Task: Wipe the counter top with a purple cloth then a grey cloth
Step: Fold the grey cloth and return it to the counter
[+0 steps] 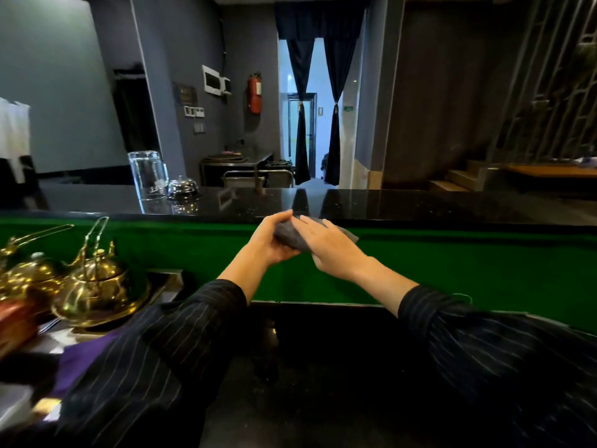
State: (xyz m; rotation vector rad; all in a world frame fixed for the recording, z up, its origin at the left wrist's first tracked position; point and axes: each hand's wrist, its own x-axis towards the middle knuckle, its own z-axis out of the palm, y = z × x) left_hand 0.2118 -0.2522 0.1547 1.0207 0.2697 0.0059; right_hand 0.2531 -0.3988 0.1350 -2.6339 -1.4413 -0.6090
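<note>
Where the task's thing lies: soft, rumpled grey cloth (pixel 289 235), bunched between your hands at the near edge of the glossy black speckled stone bench (pixel 420 205).
Left grip: your left hand (pixel 271 242) clasps the cloth from below, thumb over the top.
Right grip: your right hand (pixel 328 245) is released, straight fingers laid on the cloth.
Key relation: bench top lies just beyond the cloth; its long axis runs left to right; neither hand is clearly nearer.
Set aside: matte purple cloth (pixel 77 360) by your left sleeve, well apart.
</note>
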